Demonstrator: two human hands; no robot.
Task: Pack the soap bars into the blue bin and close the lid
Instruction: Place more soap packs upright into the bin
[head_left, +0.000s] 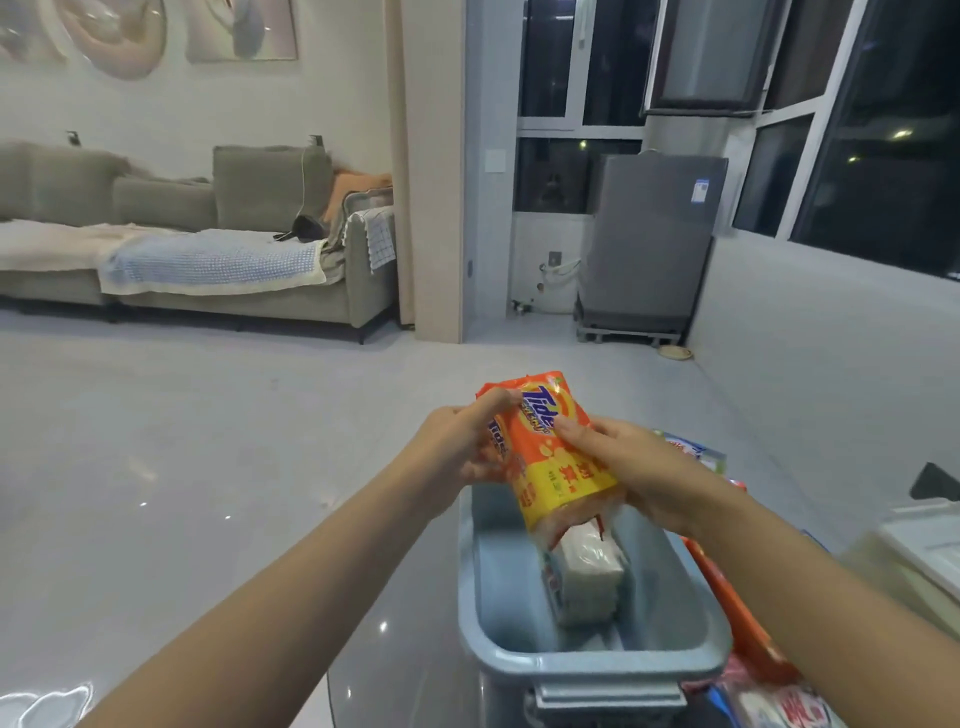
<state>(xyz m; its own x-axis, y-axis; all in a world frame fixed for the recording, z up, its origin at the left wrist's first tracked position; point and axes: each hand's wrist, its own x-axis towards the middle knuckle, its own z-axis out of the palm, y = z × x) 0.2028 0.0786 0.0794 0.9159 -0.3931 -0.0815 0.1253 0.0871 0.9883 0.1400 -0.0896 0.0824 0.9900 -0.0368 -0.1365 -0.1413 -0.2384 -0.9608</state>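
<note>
Right now both hands grip an orange soap pack (558, 457) at the centre of the frame: left hand (467, 441) on its upper corner, right hand (639, 473) along its side. Just below, the open blue bin (592, 662) holds a white soap bar (587, 577).

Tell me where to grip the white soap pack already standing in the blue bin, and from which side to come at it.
Grip the white soap pack by its two broad faces near the top, coming straight down from above. It stands on end inside the blue bin, whose walls block any side approach. The orange Tide pack, held by the left hand and right hand, hangs over it and must clear first.
</note>
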